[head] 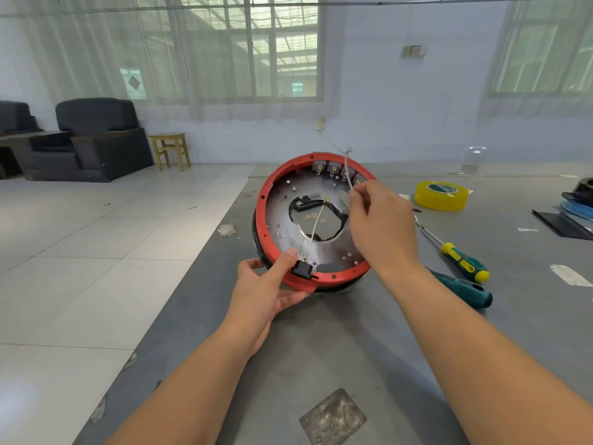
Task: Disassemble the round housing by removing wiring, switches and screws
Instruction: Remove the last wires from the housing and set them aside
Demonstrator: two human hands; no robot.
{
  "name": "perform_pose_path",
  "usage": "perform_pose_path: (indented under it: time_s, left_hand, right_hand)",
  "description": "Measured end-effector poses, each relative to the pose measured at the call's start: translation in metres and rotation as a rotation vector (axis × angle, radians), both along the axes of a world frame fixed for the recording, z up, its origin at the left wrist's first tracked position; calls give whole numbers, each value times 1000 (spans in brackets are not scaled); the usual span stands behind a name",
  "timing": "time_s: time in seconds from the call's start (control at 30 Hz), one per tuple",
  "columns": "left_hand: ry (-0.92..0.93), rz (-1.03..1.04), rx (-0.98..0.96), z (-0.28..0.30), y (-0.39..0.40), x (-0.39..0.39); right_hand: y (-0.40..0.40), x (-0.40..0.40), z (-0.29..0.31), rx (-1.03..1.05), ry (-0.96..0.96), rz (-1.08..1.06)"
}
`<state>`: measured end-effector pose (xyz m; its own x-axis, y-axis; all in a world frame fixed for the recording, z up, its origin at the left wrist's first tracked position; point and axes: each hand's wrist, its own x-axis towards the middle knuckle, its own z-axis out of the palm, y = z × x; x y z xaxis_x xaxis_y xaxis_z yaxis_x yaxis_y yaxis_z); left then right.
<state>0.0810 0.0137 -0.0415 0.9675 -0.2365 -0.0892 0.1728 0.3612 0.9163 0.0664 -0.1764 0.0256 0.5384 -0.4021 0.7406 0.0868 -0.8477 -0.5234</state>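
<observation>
While the round housing (316,220) stands tilted on its edge at the centre of the frame, resting on the grey table (353,342), the left hand (268,289) grips its red rim from the lower left, thumb hooked over the rim beside a black switch (302,268). The right hand (380,224) reaches in from the lower right, wrist raised, fingertips pinched together on a thin pale wire (347,170). Right of centre lie two screwdrivers (462,263) and a yellow tape roll (442,195).
</observation>
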Motion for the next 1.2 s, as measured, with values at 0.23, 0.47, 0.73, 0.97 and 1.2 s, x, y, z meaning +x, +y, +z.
perform_pose_path:
  time_s: [0.23, 0.47, 0.73, 0.97, 1.2]
  left_hand:
    - [-8, 79, 227, -3, 10, 7]
    - [-291, 245, 722, 6, 25, 8]
    - [-407, 312, 996, -2, 29, 13]
    - [-393, 336, 1100, -1, 32, 16]
    - [-324, 281, 164, 33, 27, 4]
  right_hand:
    - [-23, 8, -21, 152, -94, -5]
    - [-21, 15, -53, 616, -23, 314]
    - [-13, 20, -66, 659, 3, 243]
    - [-13, 8, -56, 521, 5, 244]
    - [-13, -9, -41, -57, -41, 327]
